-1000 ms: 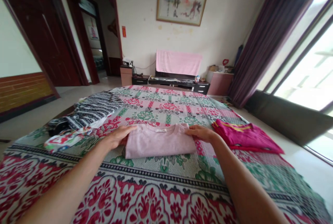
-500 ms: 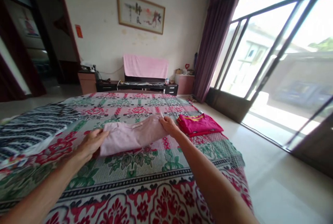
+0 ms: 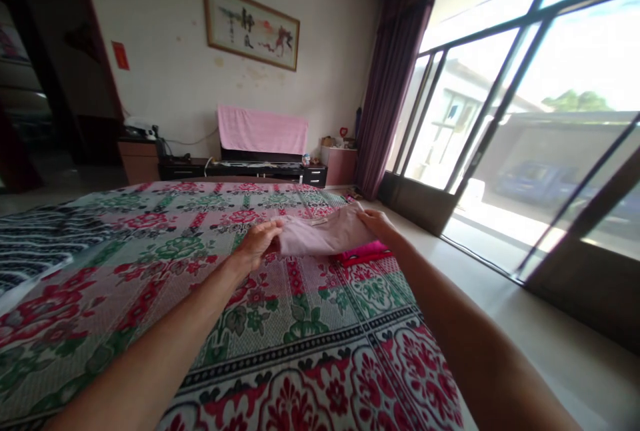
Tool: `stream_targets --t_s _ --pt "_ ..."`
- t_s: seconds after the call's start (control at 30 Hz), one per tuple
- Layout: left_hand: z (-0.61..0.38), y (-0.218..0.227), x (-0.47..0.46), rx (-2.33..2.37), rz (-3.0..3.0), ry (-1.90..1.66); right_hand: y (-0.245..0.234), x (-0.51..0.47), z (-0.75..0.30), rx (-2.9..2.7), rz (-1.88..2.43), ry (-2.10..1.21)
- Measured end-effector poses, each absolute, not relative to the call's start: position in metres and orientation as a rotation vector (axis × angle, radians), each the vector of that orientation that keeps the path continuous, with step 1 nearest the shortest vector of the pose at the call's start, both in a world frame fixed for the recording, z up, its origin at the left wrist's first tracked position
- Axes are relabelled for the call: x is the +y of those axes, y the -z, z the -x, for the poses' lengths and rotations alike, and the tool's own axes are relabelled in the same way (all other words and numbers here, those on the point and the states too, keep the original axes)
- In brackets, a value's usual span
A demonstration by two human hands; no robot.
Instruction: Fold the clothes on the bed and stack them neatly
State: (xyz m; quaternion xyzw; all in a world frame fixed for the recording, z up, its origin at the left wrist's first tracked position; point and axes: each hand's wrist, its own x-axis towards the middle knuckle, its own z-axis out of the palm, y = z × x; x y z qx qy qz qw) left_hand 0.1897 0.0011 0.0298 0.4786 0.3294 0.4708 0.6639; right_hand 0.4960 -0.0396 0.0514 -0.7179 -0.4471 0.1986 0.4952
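Observation:
A pale pink folded garment (image 3: 320, 233) hangs between my two hands, its top edge sagging a little in the middle. My left hand (image 3: 263, 242) pinches its left corner, fingers closed. At the opposite corner my right hand (image 3: 376, 223) grips it, also closed. Below and partly behind the garment lies a folded magenta garment (image 3: 365, 255) on the patterned cloth; the pale one covers much of it. Whether the two garments touch I cannot tell.
A floral patterned cloth (image 3: 300, 371) covers the large surface before me. At the far left lies a black-and-white striped cloth (image 3: 50, 237). Beyond stand a low black cabinet (image 3: 187, 172) and a pink cloth (image 3: 263, 129) draped over something. Glass doors (image 3: 480, 137) are on the right.
Both hands have carried the pale pink garment to the right, over the magenta one, which is now partly covered. The camera view has turned somewhat to the right.

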Motion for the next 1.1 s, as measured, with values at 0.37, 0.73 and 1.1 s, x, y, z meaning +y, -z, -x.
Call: stream_targets --t_s 0.37,0.73,1.1 --pt "-0.286 -0.027 0.0 0.624 -1.104 -0.864 -0.043 -0.035 -0.596 -0.883 1.815 -0.234" --pt "-0.291 0.001 -0.008 0.517 -1.21 -0.668 -0.039 -0.035 -0.587 -1.059 1.881 0.29" --pt "-0.166 0.031 0.012 1.186 -1.81 -0.67 0.006 -0.006 -0.377 -1.821 1.431 0.222"
